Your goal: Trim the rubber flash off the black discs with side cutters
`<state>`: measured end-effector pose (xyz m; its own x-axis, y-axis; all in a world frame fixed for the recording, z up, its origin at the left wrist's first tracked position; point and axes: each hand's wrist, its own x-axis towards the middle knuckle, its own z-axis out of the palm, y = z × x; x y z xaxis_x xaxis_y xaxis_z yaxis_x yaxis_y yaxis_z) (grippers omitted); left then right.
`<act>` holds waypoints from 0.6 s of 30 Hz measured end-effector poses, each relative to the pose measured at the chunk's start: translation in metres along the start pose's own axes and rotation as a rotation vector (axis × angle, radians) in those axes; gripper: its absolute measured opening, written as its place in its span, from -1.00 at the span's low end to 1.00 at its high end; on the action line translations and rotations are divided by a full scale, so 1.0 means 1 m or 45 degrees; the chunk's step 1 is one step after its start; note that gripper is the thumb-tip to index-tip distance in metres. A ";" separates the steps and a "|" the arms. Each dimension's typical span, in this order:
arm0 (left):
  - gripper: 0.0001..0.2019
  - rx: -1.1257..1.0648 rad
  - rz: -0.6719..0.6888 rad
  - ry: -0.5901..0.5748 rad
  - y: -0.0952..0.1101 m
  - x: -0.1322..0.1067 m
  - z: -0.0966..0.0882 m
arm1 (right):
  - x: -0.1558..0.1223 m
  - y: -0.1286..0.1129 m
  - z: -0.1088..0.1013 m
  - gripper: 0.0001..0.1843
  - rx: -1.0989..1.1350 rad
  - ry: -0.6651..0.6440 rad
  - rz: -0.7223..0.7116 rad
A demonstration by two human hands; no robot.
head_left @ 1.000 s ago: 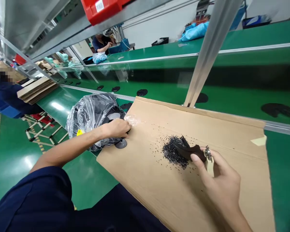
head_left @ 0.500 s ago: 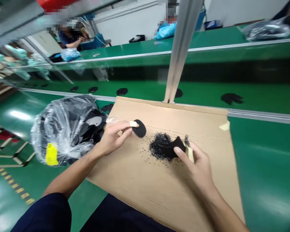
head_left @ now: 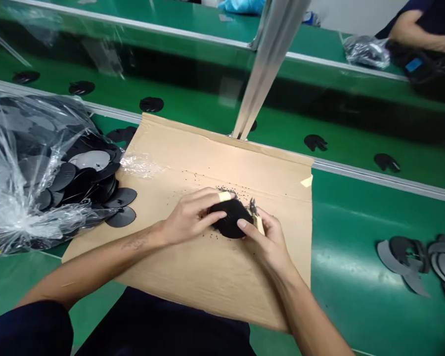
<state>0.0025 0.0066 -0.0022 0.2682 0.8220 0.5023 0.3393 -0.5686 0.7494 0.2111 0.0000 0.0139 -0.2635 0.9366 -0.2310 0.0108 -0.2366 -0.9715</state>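
Observation:
My left hand point(head_left: 187, 215), a pale wrap on one finger, pinches the left side of a black part point(head_left: 230, 220) held over the cardboard. At its right edge, the thumb of my right hand point(head_left: 272, 237) presses on the same part. Small metal cutting pliers point(head_left: 253, 207) are also in my right hand, their jaws pointing up and away. Whether one or several black pieces are stacked there I cannot tell. Black crumbs point(head_left: 241, 190) lie scattered behind and around the hands, partly covered by them.
Under my hands lies a cardboard sheet point(head_left: 193, 277). Black discs point(head_left: 120, 198) spill from a clear plastic bag point(head_left: 18, 198) at left. Grey and black curved pieces point(head_left: 404, 257) lie at right. A metal post point(head_left: 261, 84) stands ahead, by a green belt point(head_left: 196, 116) carrying black parts. A person's arm point(head_left: 415, 29) shows beyond.
My left hand has brought its black disc rightward to the black piece in my right hand, and the hands are now close together. The view has turned right and down.

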 end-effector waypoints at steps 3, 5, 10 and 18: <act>-0.65 0.014 0.058 0.015 0.001 -0.001 0.004 | 0.001 0.002 -0.001 -0.67 -0.052 0.006 -0.016; -0.65 -0.009 0.012 0.053 0.001 -0.002 0.006 | 0.001 0.003 -0.001 -0.66 -0.062 0.005 -0.026; -0.66 -0.107 -0.167 0.028 -0.003 -0.007 0.010 | -0.001 0.005 0.000 -0.66 -0.146 0.015 -0.070; -0.81 -0.172 -0.186 -0.139 -0.003 -0.003 0.004 | -0.001 0.003 -0.002 -0.80 -0.460 0.019 -0.358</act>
<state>0.0047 0.0063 -0.0081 0.3234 0.8830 0.3402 0.2594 -0.4285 0.8655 0.2131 -0.0016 0.0113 -0.2905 0.9558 0.0459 0.2775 0.1300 -0.9519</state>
